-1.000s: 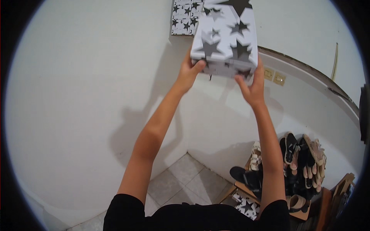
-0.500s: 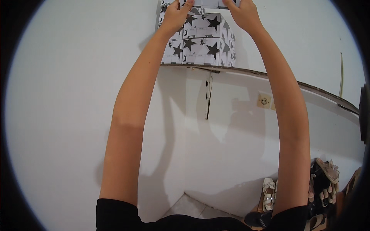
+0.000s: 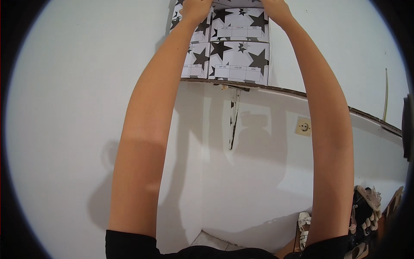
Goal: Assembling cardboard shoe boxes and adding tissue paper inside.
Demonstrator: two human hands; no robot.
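Both my arms stretch up to a stack of white cardboard shoeboxes printed with black and grey stars. Between my hands is a shoebox [image 3: 237,4] at the top edge of the picture, only a strip of it showing. My left hand [image 3: 197,10] grips its left side, and my right hand [image 3: 278,12] its right side; some fingers are cut off or hidden. Directly below it sit an upper shoebox [image 3: 238,26] and a lower shoebox [image 3: 239,60], their label fronts facing me. More shoeboxes [image 3: 198,58] stand to their left, partly behind my left forearm.
The boxes rest on a worn-edged wall shelf [image 3: 284,91] with a chipped metal bracket [image 3: 234,118] under it. A wall socket [image 3: 304,126] is below the shelf. Several shoes and sandals [image 3: 366,207] are piled at the lower right. A white wall [image 3: 77,108] runs along the left.
The view has come closer to the stack and now faces its fronts squarely. The held shoebox now sits right above the right-hand column, with my hands still at its sides.
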